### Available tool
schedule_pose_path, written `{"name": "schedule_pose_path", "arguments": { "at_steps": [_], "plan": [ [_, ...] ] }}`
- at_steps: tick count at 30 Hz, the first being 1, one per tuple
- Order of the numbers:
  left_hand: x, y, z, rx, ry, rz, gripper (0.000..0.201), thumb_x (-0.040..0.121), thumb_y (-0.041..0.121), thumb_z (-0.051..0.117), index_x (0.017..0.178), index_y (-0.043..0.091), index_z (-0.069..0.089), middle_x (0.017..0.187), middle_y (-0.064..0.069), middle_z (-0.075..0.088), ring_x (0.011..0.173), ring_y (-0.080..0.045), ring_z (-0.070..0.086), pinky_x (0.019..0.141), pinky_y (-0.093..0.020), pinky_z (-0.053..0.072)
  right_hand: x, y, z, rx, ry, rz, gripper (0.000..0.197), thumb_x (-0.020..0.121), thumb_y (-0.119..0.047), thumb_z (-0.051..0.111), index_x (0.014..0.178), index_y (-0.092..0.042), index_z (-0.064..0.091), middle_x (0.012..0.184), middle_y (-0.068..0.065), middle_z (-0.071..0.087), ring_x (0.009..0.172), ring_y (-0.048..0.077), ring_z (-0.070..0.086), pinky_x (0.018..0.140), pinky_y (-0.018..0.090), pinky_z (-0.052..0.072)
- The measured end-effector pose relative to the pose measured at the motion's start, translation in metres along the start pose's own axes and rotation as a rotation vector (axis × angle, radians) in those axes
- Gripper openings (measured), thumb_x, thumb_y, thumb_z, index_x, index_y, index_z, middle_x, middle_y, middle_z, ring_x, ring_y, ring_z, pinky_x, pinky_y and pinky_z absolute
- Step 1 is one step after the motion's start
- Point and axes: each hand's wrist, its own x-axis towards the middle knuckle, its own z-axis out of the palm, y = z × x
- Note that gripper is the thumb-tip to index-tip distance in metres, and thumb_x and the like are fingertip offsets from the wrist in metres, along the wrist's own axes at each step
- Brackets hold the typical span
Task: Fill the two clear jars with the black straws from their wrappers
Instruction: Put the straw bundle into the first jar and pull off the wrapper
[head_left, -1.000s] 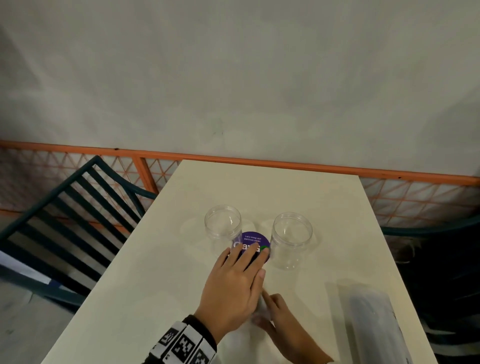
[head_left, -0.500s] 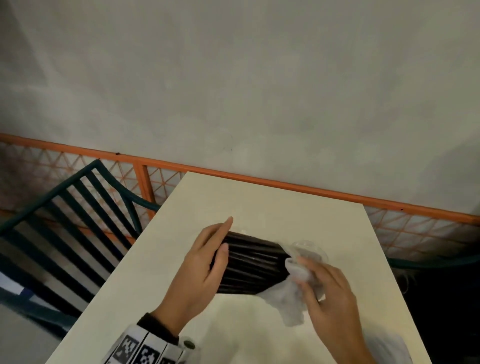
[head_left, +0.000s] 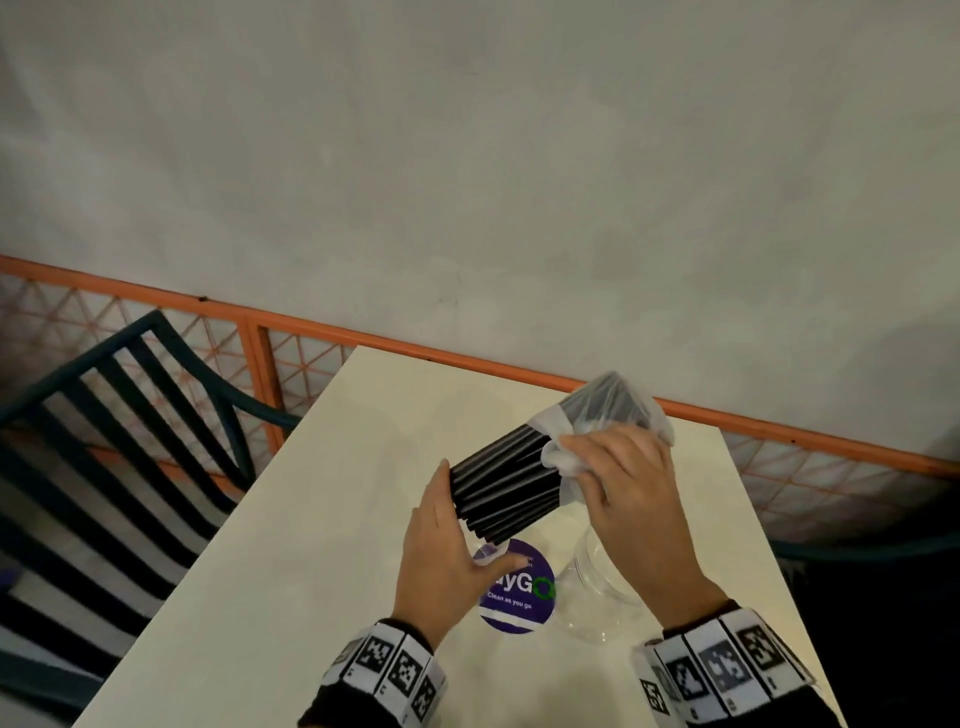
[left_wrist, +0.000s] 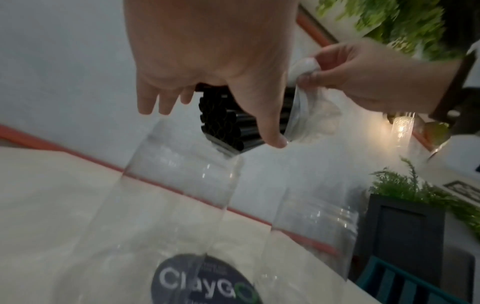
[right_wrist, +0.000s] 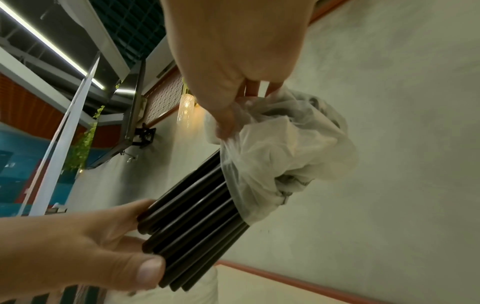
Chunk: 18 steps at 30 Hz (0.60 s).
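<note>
A tight bundle of glossy black plastic straws (head_left: 506, 486) slants in the air, its far end inside a crumpled, translucent white plastic wrapper (head_left: 608, 415), its bare end against the left fingers. Two empty clear plastic jars (left_wrist: 182, 185) stand upright below them.

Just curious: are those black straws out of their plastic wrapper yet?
Partly out. The black straws stick out bare at one end; the wrapper covers the other.

Glossy black plastic straws (head_left: 506, 480) sit in a thin, crinkled translucent wrapper (right_wrist: 275, 156) above clear smooth jars (left_wrist: 182, 174).
</note>
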Motion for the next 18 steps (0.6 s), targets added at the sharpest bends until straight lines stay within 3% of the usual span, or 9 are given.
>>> {"name": "schedule_pose_path", "arguments": {
  "at_steps": [4, 7, 9, 11, 14, 16, 18],
  "plan": [
    [-0.001, -0.014, 0.014, -0.042, 0.053, -0.035, 0.113, 0.061, 0.056, 0.074, 0.144, 0.012, 0.009, 0.137, -0.006, 0.043, 0.123, -0.021, 0.044, 0.101, -0.032, 0.039, -0.002, -0.002, 0.011, 0.006, -0.054, -0.076, 0.026, 0.085, -0.014, 0.048, 0.1, -0.007, 0.068, 0.092, 0.008, 0.068, 0.097, 0.019, 0.048, 0.097, 0.029, 0.034],
    [0.0, -0.027, 0.022, -0.022, 0.091, -0.009, 0.107, 0.067, 0.069, 0.056, 0.143, 0.006, 0.012, 0.145, -0.014, 0.029, 0.131, -0.026, 0.037, 0.106, -0.032, 0.036, -0.001, -0.005, 0.016, 0.013, -0.089, -0.136, 0.026, 0.09, -0.015, 0.044, 0.101, -0.008, 0.067, 0.091, 0.007, 0.068, 0.096, 0.019, 0.048, 0.094, 0.034, 0.038],
    [-0.002, -0.034, 0.026, 0.021, 0.08, -0.008, 0.107, 0.07, 0.077, 0.039, 0.143, 0.005, 0.011, 0.149, -0.016, 0.019, 0.133, -0.028, 0.034, 0.104, -0.027, 0.033, 0.002, -0.008, 0.019, 0.035, -0.103, -0.189, 0.039, 0.1, -0.021, 0.031, 0.1, -0.008, 0.068, 0.089, 0.006, 0.069, 0.095, 0.019, 0.048, 0.095, 0.036, 0.039],
    [-0.004, -0.04, 0.029, 0.049, 0.046, -0.012, 0.101, 0.075, 0.077, 0.028, 0.144, 0.007, 0.006, 0.152, -0.015, 0.015, 0.132, -0.028, 0.037, 0.103, -0.028, 0.038, 0.005, -0.012, 0.019, 0.053, -0.125, -0.218, 0.052, 0.101, -0.027, 0.021, 0.099, -0.007, 0.069, 0.089, 0.006, 0.069, 0.096, 0.018, 0.048, 0.098, 0.038, 0.038],
    [-0.005, -0.045, 0.031, 0.082, -0.012, -0.02, 0.098, 0.077, 0.076, 0.019, 0.145, 0.008, 0.0, 0.154, -0.014, 0.015, 0.131, -0.027, 0.041, 0.101, -0.034, 0.044, 0.007, -0.009, 0.022, 0.023, -0.149, -0.255, 0.039, 0.099, -0.022, 0.032, 0.101, -0.006, 0.068, 0.091, 0.007, 0.069, 0.099, 0.018, 0.048, 0.101, 0.039, 0.036],
    [-0.004, -0.044, 0.03, 0.099, -0.045, -0.024, 0.099, 0.076, 0.076, 0.013, 0.144, 0.007, -0.003, 0.155, -0.014, 0.012, 0.133, -0.026, 0.037, 0.102, -0.032, 0.041, 0.009, -0.005, 0.023, -0.01, -0.161, -0.28, 0.025, 0.089, -0.012, 0.047, 0.102, -0.007, 0.068, 0.093, 0.007, 0.069, 0.099, 0.018, 0.048, 0.103, 0.039, 0.035],
    [-0.003, -0.04, 0.028, 0.078, -0.08, -0.024, 0.096, 0.077, 0.073, 0.016, 0.144, 0.008, -0.006, 0.155, -0.012, 0.01, 0.133, -0.025, 0.038, 0.101, -0.03, 0.04, 0.01, -0.004, 0.023, -0.024, -0.168, -0.292, 0.025, 0.085, -0.009, 0.049, 0.102, -0.006, 0.068, 0.093, 0.007, 0.069, 0.099, 0.018, 0.048, 0.104, 0.039, 0.034]
  ]
}}
